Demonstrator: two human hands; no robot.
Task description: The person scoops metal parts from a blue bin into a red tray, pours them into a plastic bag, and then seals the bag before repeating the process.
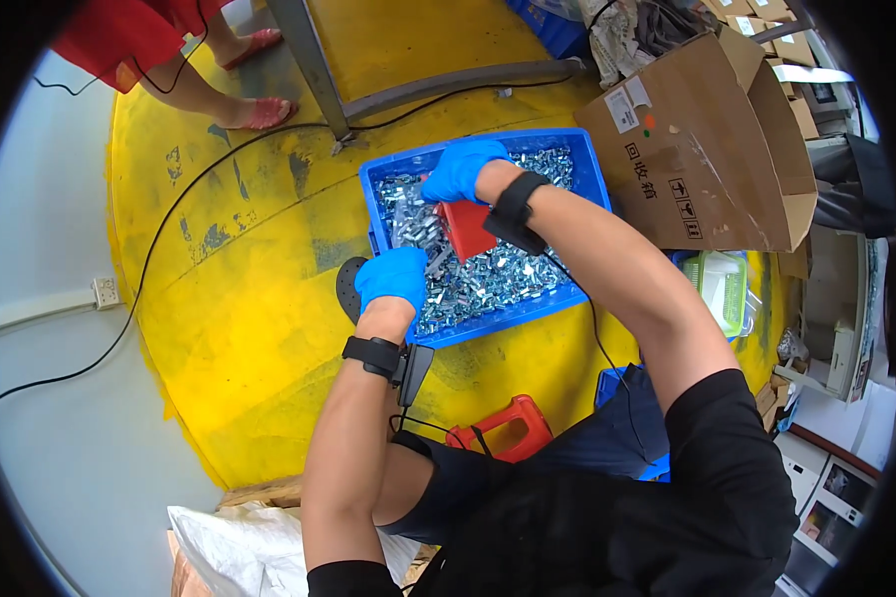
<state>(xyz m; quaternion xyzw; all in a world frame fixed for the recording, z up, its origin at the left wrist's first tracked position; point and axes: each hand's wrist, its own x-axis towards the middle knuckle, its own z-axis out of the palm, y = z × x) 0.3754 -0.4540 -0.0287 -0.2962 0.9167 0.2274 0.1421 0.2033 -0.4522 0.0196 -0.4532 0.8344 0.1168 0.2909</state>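
A blue plastic bin (pixel 492 326) on the floor holds a heap of small shiny metal parts (pixel 513 274). My right hand (pixel 465 169), in a blue glove, is closed on a red plastic scoop (pixel 468 231) low over the heap. Close to the bin's left wall is my left hand (pixel 393 279), also gloved, with its fingers curled at the lower end of a clear plastic bag (pixel 408 224). Some metal parts show through or beside the bag. The fingertips of both hands are partly hidden.
A large open cardboard box (pixel 697 149) stands right of the bin. Behind the bin is a metal table leg (pixel 314 70), with a black cable (pixel 194 189) across the yellow floor. Another person's sandalled foot (pixel 267 112) is at far left. A red plastic frame (pixel 513 428) lies near my legs.
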